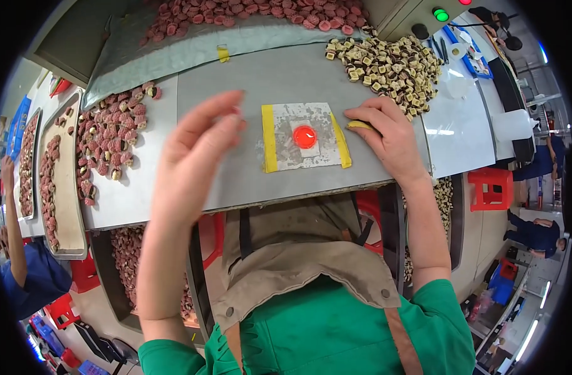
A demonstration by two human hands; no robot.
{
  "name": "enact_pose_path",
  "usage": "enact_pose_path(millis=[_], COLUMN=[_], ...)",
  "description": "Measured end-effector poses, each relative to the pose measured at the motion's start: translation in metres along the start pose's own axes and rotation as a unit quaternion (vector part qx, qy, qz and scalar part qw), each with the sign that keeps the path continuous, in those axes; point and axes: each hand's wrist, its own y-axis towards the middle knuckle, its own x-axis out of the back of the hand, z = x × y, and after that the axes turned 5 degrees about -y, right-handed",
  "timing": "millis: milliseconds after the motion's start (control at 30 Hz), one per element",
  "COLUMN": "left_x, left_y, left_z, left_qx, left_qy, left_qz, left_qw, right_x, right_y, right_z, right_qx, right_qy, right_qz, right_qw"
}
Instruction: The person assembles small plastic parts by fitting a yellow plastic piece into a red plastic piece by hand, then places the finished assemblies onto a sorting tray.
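Note:
My left hand is raised over the left part of the grey work surface. Its fingers are pinched and slightly blurred; a reddish bit shows at the fingertips, but I cannot make out what it is. On the right, my right hand pinches a small yellow piece between thumb and fingers. Between the two hands lies a worn white plate, held down by yellow tape along its left and right sides. A glossy red-orange disc sits in the plate's middle. Neither hand touches it.
Small cream-and-brown square pieces are heaped at the back right. Pink ridged cup-shaped pieces cover the far side. Joined pink-and-cream pieces lie at left beside a metal tray. A machine box with a green light stands back right.

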Motion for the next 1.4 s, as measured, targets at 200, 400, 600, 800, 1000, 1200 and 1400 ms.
enact_pose_path(millis=[200,400,600,800,1000,1200,1400], left_x=[-0.024,-0.022,-0.014,-0.008,-0.013,0.0,0.002], left_y=[-0.02,-0.018,-0.018,-0.019,-0.023,-0.023,-0.024], left_z=[0.022,0.03,0.036,0.042,0.037,0.032,0.023], left_qx=[0.058,0.11,0.114,0.107,0.105,0.044,0.032], left_qy=[-0.123,-0.251,-0.29,-0.323,-0.314,-0.282,-0.253], left_qz=[0.062,0.065,0.087,0.088,0.038,0.032,-0.025], left_qw=[0.989,0.96,0.946,0.936,0.943,0.958,0.967], right_x=[0.002,0.009,0.01,0.015,0.01,0.012,0.001], right_y=[0.003,0.004,0.01,0.02,0.017,0.017,0.024], right_z=[0.013,0.023,0.03,0.035,0.038,0.039,0.064], right_qx=[0.026,-0.089,-0.082,-0.116,-0.116,-0.092,0.012], right_qy=[-0.019,0.048,-0.036,0.0,-0.024,-0.014,0.078], right_qz=[0.02,0.009,0.057,0.109,0.101,0.097,0.087], right_qw=[0.999,0.995,0.994,0.987,0.988,0.991,0.993])
